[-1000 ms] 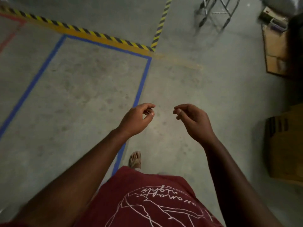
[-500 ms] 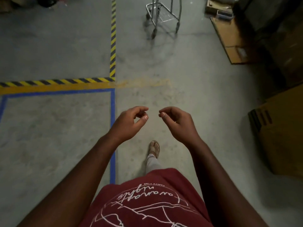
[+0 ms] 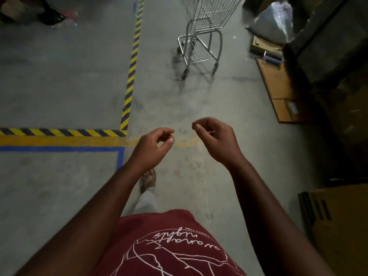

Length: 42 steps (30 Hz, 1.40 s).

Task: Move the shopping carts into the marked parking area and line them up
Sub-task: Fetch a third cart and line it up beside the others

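A silver wire shopping cart (image 3: pixel 207 16) stands on the concrete floor ahead, at the top middle, its basket cut off by the frame edge. The marked parking area is outlined in blue tape (image 3: pixel 120 156); its corner lies at the lower left. My left hand (image 3: pixel 153 144) and my right hand (image 3: pixel 217 140) hang in front of me, well short of the cart. Both are loosely curled and hold nothing. The left hand is just right of the blue corner.
Yellow-and-black hazard tape (image 3: pixel 131 62) runs along the far side of the blue outline and away to the top. Flat cardboard (image 3: pixel 278 84), a plastic-wrapped bundle (image 3: pixel 272 22) and dark shelving line the right. A cardboard box (image 3: pixel 338 226) stands at the lower right. Someone's feet (image 3: pixel 49 16) show at the top left.
The view has swung right and moved forward. The cart has come nearer and larger at the top, and the blue outline has slid to the left. Both hands stay empty and loosely curled.
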Each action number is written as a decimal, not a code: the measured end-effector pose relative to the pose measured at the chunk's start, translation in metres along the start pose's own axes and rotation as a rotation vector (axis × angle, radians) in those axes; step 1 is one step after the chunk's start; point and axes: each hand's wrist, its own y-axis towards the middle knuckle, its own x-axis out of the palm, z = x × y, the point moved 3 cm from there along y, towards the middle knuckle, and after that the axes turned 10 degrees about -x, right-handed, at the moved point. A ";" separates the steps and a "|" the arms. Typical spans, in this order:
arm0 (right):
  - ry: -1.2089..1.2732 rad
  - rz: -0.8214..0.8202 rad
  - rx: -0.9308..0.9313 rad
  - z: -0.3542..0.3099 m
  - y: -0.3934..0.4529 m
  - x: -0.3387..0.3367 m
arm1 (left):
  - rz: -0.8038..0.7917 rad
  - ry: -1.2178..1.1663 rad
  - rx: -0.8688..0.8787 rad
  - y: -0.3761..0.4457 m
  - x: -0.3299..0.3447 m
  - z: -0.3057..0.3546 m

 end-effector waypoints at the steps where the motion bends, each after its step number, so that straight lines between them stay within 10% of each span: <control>1: -0.003 0.019 -0.007 0.007 0.030 -0.002 | 0.002 -0.012 0.008 0.034 0.000 0.003; 16: -0.039 0.157 0.169 0.124 0.357 -0.041 | -0.307 0.065 0.116 0.432 0.016 0.088; 42: 0.119 0.147 0.183 0.389 0.887 -0.251 | -0.214 -0.033 0.138 0.996 0.184 0.303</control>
